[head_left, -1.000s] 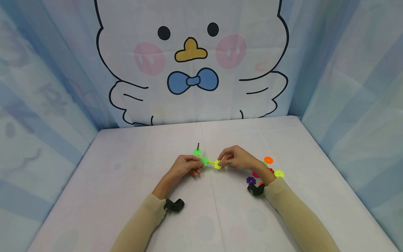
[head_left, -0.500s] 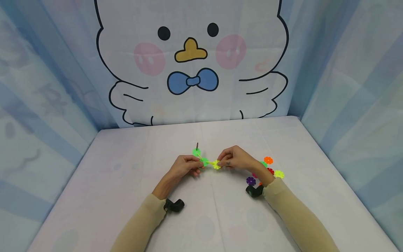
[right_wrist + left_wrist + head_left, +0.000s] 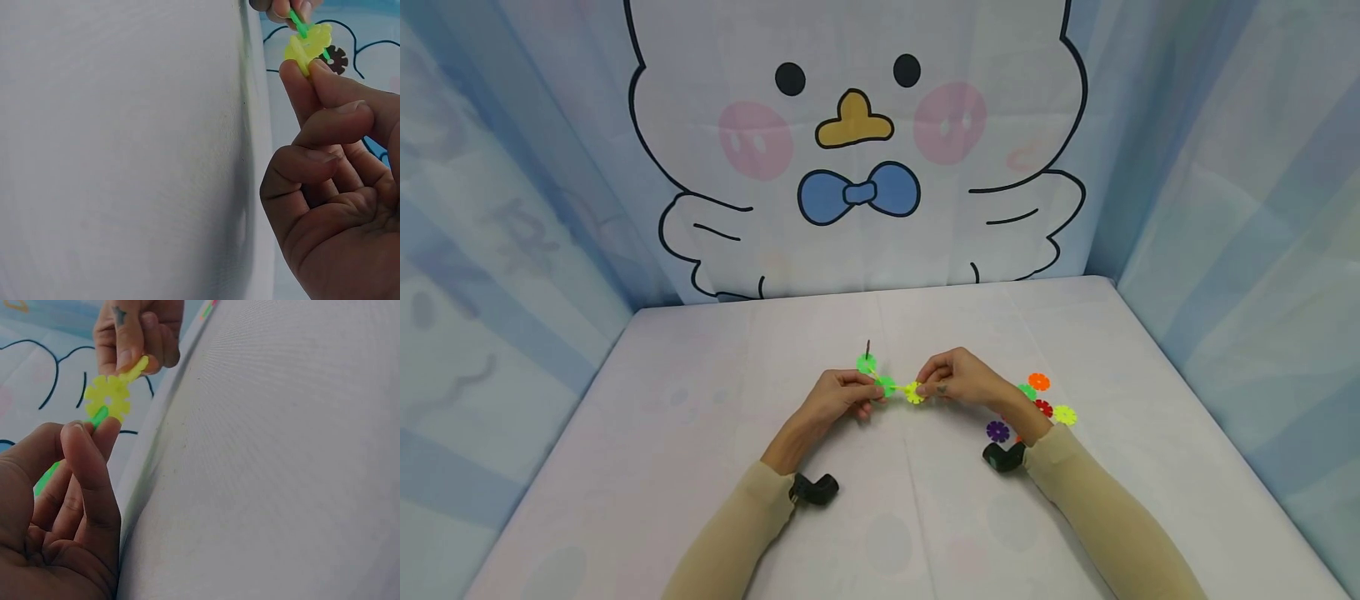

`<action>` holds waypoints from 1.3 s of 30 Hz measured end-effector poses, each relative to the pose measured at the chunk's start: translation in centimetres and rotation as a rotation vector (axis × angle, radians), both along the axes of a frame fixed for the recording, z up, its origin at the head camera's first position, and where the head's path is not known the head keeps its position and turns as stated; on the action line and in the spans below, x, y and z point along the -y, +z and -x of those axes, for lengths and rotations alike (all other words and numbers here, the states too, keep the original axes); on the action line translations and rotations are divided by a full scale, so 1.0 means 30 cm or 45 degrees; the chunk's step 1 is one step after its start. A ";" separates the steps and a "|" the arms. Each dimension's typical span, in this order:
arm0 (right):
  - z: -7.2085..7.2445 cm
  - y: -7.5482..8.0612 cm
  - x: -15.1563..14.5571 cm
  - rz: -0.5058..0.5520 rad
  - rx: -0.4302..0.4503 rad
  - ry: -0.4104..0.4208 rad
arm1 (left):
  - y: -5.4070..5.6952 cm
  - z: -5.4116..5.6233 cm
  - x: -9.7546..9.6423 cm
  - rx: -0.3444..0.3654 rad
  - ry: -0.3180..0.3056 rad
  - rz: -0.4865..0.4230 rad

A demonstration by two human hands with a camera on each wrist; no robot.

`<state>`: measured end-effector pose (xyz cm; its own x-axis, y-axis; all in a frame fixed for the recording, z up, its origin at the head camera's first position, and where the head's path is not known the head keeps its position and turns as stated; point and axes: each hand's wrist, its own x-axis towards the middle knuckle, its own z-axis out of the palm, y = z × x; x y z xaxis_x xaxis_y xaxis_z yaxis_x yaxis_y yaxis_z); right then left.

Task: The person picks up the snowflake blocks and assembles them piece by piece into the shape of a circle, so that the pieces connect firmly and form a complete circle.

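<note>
Over the middle of the table, a linked chain of notched plastic snowflake discs is held between both hands. My left hand pinches a green snowflake disc between thumb and fingertips. Opposite it, my right hand pinches a yellow snowflake disc, seen nearly edge-on in the right wrist view. Between these two, another yellow disc is slotted onto the green one. Farther along the chain, a second green disc carries a dark brown disc at the far end. Fingertips partly hide the pinched discs.
Loose snowflake discs lie beside the right forearm: an orange one, a yellow one, a red one, a purple one and others partly covered by the arm. Printed curtains stand behind the white table.
The chain and my right hand have shifted slightly left. The right forearm moved left too, showing more of the loose green disc. My left hand stays almost still; both grips are kept.
</note>
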<state>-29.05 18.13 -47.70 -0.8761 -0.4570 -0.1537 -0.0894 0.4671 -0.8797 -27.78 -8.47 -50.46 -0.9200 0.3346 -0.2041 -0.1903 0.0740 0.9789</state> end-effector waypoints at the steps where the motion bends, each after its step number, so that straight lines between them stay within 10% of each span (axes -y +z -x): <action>1: 0.000 -0.001 0.001 0.002 0.001 0.002 | 0.000 0.000 0.000 0.003 0.000 -0.002; 39: -0.043 0.005 0.076 0.037 0.011 -0.108 | 0.002 -0.010 -0.017 -0.096 -0.093 0.129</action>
<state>-27.76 15.86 -47.56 -0.9105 -0.3855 -0.1496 -0.0426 0.4472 -0.8934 -27.48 -7.96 -50.40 -0.9081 0.3820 -0.1718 -0.1073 0.1843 0.9770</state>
